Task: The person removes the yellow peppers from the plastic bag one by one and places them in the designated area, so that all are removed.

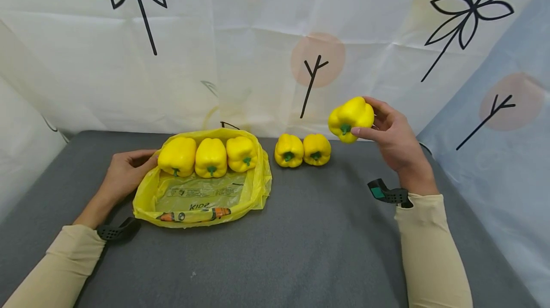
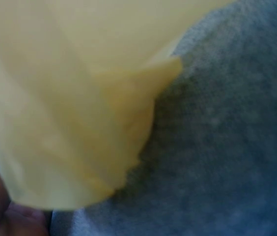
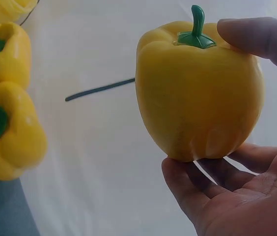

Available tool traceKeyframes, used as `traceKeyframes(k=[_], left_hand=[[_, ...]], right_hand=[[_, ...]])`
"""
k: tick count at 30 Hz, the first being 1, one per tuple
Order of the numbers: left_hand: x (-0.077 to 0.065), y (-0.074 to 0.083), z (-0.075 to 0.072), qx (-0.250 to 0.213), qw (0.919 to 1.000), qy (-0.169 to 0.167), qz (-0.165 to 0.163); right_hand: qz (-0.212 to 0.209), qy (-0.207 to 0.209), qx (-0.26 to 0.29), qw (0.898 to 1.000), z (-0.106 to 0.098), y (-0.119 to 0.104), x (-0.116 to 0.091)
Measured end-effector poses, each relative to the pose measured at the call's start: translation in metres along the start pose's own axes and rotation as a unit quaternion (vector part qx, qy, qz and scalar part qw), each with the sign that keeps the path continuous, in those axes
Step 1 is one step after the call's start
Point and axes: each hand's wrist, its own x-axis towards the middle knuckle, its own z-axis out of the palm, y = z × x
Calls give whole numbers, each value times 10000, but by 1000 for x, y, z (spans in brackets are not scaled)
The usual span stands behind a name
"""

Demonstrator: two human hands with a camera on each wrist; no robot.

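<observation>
In the head view my right hand holds a yellow bell pepper up above the back right of the table. Its thumb lies by the green stem and the fingertips support the pepper's other end, as the right wrist view shows of this bell pepper. My left hand grips the left rim of a yellow plastic bag, its fingertips partly hidden there. Inside the open bag three yellow bell peppers stand in a row along the back. The left wrist view is mostly filled by the blurred bag.
Two more yellow bell peppers sit side by side on the grey table, just right of the bag. Behind the table hangs a pale cloth with black plant drawings. A bluish cloth closes off the right side.
</observation>
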Motion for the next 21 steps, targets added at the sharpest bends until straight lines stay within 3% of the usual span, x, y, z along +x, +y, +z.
traceKeyframes(k=[8, 21], left_hand=[[0, 0, 0, -27, 10000, -18, -9], [0, -1, 1, -54, 10000, -12, 58]], right_hand=[[66, -30, 288, 9996, -15, 12, 3], [410, -52, 83, 9991, -35, 38, 11]])
